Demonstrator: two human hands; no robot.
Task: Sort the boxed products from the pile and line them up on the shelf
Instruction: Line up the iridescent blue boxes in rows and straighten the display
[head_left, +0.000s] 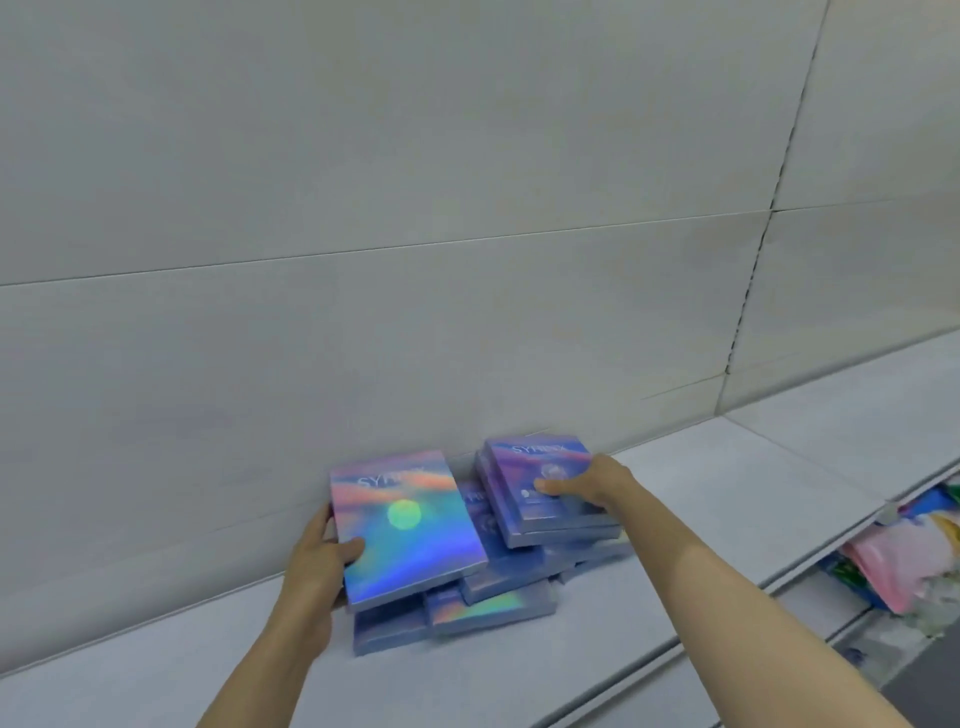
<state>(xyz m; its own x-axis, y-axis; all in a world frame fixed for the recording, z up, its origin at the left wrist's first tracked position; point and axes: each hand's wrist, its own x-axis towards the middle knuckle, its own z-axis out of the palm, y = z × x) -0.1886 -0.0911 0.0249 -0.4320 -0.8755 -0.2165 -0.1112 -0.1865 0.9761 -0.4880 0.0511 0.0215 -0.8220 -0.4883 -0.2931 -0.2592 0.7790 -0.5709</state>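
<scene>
A pile of flat holographic boxes (498, 582) lies on the white shelf (727, 467) against the back wall. My left hand (317, 561) grips the left edge of the top left box (410, 530), a shiny blue-pink one with a green circle, thumb on its face. My right hand (592, 488) holds the right side of a purple box (540, 478) on top of the right stack, thumb across its cover. Several more boxes lie underneath, partly hidden.
The shelf's back panel (467, 260) rises directly behind the pile. A lower shelf at the right holds colourful packets (904, 561). The shelf's front edge (649, 670) runs diagonally under my right forearm.
</scene>
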